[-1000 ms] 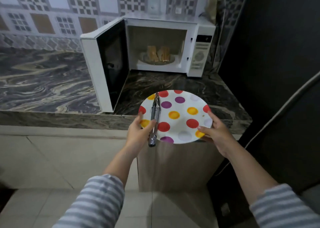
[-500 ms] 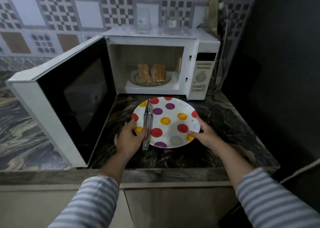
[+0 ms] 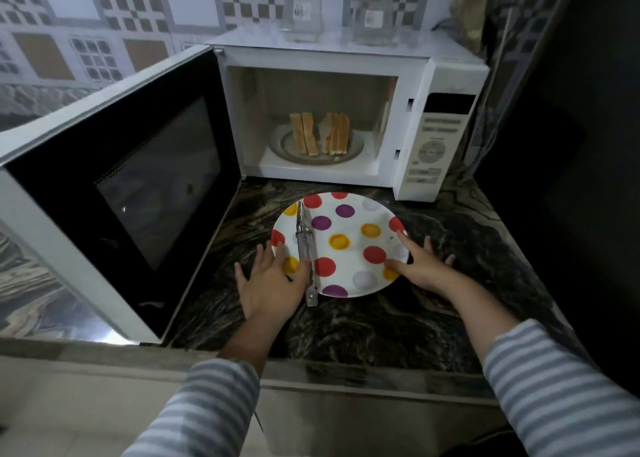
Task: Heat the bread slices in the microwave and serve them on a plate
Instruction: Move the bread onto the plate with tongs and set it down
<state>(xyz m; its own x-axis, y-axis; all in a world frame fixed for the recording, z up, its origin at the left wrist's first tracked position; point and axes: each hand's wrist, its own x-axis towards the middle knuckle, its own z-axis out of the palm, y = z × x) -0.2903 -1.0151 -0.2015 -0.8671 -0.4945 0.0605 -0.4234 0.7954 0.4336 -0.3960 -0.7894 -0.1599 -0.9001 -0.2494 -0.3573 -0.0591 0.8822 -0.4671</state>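
A white plate (image 3: 349,266) with red, yellow and purple dots lies on the dark marble counter in front of the white microwave (image 3: 446,85). Metal tongs (image 3: 305,252) rest across the plate's left side. My left hand (image 3: 272,283) is spread at the plate's left rim, thumb on the tongs. My right hand (image 3: 420,266) touches the right rim with fingers spread. Several toasted bread slices (image 3: 320,134) stand upright on the glass turntable (image 3: 356,148) inside the microwave, whose door (image 3: 114,186) hangs open to the left.
The open door blocks the counter to the left of the plate. Two clear glass containers (image 3: 301,9) stand on top of the microwave. A dark wall and cables (image 3: 485,134) close off the right side. The marble counter edge (image 3: 346,363) runs below my forearms.
I came closer to the counter and set the plate with the tongs down in front of the microwave. Both hands went from gripping the rim to lying spread at its edges.
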